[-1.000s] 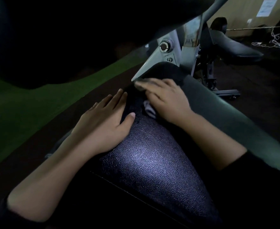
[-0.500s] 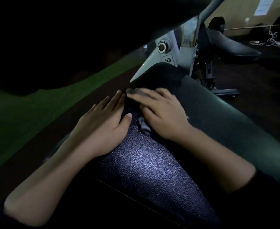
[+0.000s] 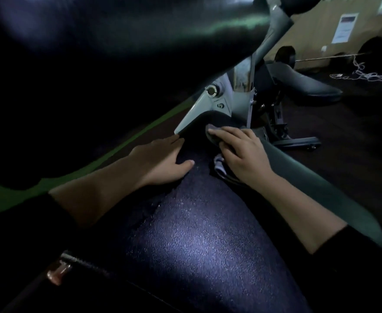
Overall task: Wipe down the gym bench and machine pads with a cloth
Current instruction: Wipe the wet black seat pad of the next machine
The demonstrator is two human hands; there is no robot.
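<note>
- Nearest, the bench pad (image 3: 203,240) runs lengthwise away from the person toward the grey hinge bracket (image 3: 210,102).
- Left hand (image 3: 163,161) lies flat and open on the pad, holding nothing.
- Right hand (image 3: 244,154), nearer the bracket, presses the cloth (image 3: 219,166) under spread fingers; its far edge seemingly almost touches the bracket.

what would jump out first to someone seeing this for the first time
Two bare hands at centre on a dark textured bench pad: the left hand lies flat, the right hand presses a cloth near the pad's far end. Just beyond stands a pale metal frame.
</note>
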